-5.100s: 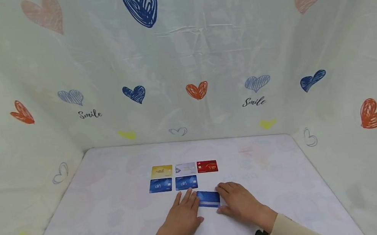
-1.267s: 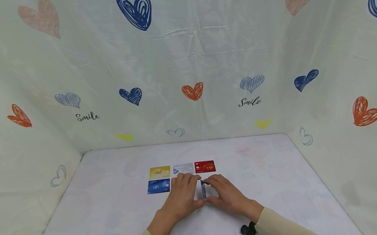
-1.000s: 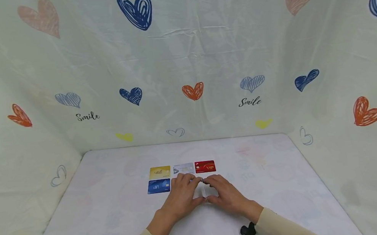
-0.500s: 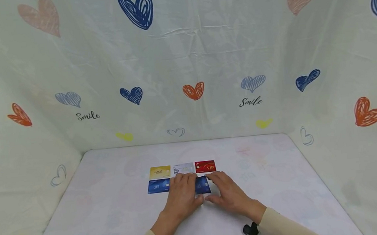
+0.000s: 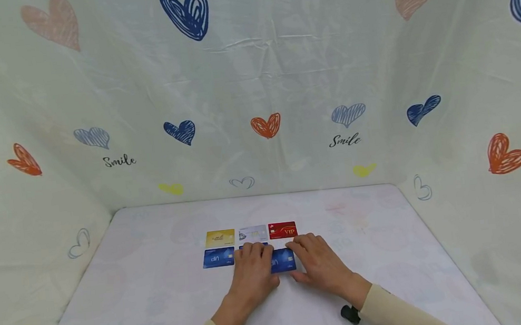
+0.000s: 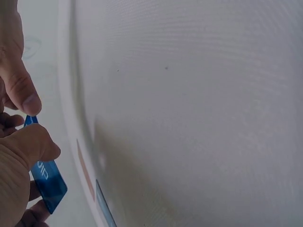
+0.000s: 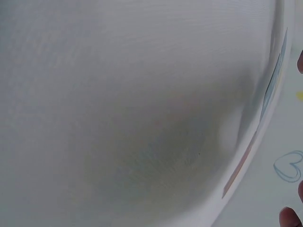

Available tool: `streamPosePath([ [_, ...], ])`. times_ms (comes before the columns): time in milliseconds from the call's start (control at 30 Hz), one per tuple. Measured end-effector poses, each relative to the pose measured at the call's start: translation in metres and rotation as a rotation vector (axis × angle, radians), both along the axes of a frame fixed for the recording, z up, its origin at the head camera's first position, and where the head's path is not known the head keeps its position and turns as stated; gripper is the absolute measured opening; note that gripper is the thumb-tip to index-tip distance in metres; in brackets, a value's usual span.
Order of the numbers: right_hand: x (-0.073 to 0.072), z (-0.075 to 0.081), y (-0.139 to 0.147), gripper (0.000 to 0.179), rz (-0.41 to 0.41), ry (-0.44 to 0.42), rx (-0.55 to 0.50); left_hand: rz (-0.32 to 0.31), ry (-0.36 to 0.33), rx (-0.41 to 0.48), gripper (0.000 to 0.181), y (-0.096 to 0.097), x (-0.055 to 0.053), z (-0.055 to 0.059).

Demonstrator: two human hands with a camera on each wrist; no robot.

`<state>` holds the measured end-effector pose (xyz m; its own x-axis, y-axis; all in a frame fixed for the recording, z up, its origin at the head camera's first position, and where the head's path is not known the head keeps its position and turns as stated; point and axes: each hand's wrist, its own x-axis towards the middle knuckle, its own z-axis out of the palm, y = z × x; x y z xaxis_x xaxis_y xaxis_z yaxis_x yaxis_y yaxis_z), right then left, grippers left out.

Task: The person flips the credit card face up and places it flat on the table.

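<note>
A blue VIP card (image 5: 282,260) is held between my two hands, its printed face up. My left hand (image 5: 251,274) pinches its left side, with the fingers covering that end. In the left wrist view the left thumb (image 6: 42,144) lies across the card (image 6: 49,182), fingers below it. My right hand (image 5: 323,266) holds the card's right end, index fingertip at the upper corner and thumb at the lower. A second blue card (image 5: 253,246) shows as a thin strip behind my left fingers. Another blue card (image 5: 218,257) lies farther left.
Gold (image 5: 220,238), silver (image 5: 252,233) and red (image 5: 282,230) cards form a row behind the blue ones on the white table (image 5: 159,289). A pale curtain (image 5: 298,63) printed with hearts rises behind and beside the table. Black wrist cameras (image 5: 350,314) hang below both sleeves.
Earlier a blue card lay striped side up between the hands. It was then held on edge, and now its VIP face shows. In the last half second the card came slightly nearer and rightward.
</note>
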<state>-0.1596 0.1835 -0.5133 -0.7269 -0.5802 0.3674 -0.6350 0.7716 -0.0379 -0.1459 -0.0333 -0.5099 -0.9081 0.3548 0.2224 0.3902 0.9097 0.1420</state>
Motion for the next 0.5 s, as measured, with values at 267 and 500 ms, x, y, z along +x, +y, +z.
streamPosePath([
  [267, -0.002, -0.002, 0.006, 0.057, -0.006, -0.010, 0.040, -0.020, 0.016, -0.037, 0.069, 0.006, -0.002, -0.004],
  [500, -0.004, -0.006, 0.017, 0.059, -0.050, -0.068, 0.033, -0.006, 0.038, -0.073, 0.071, 0.009, -0.005, -0.007],
])
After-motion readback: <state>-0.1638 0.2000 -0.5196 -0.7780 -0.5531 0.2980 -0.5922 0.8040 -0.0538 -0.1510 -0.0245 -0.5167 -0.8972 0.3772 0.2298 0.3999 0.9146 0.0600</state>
